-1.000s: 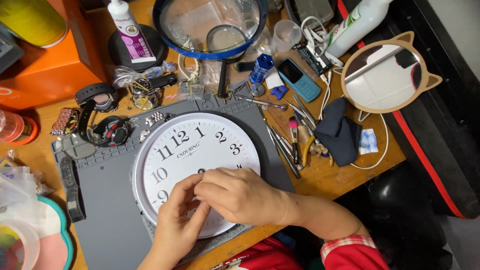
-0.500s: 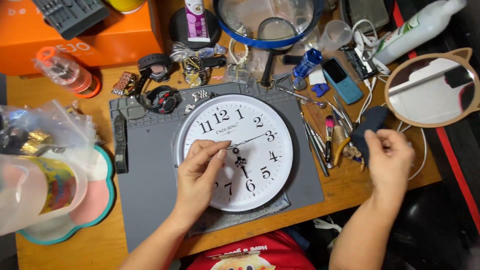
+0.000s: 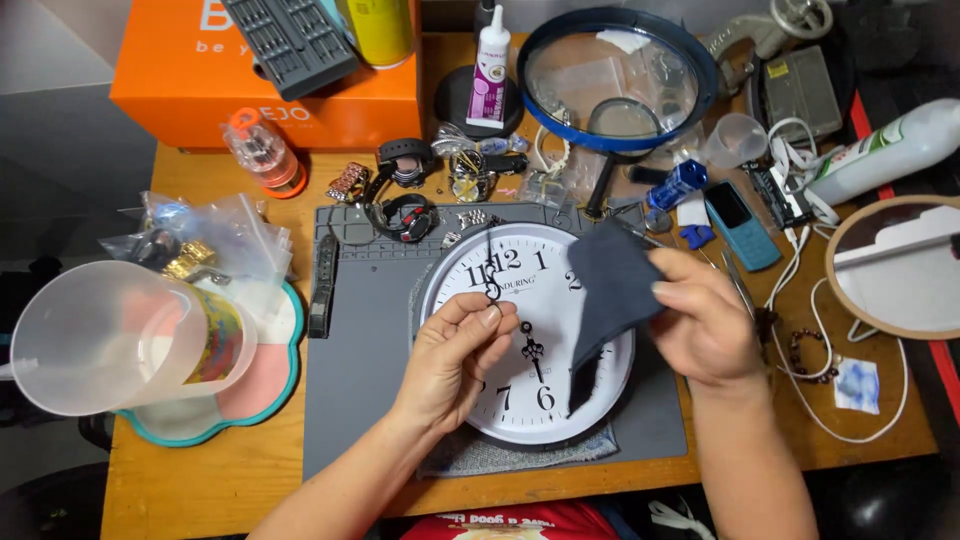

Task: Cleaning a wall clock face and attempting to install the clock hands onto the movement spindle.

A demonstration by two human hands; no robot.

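Clear plastic jug [image 3: 125, 335] lies tipped on a flower-shaped coaster [image 3: 255, 385] at the left, a printed roll showing inside; beside it, clear bags [image 3: 215, 235] hold small metal parts. White wall clock [image 3: 527, 335] lies face up on the grey mat [image 3: 365, 350]. Left hand [image 3: 455, 360] pinches a thin black clock hand [image 3: 489, 265], fingers nearly closed. Right hand [image 3: 705, 325], empty at the table edge half a second ago, now grips a dark cloth [image 3: 605, 290] over the dial's right side.
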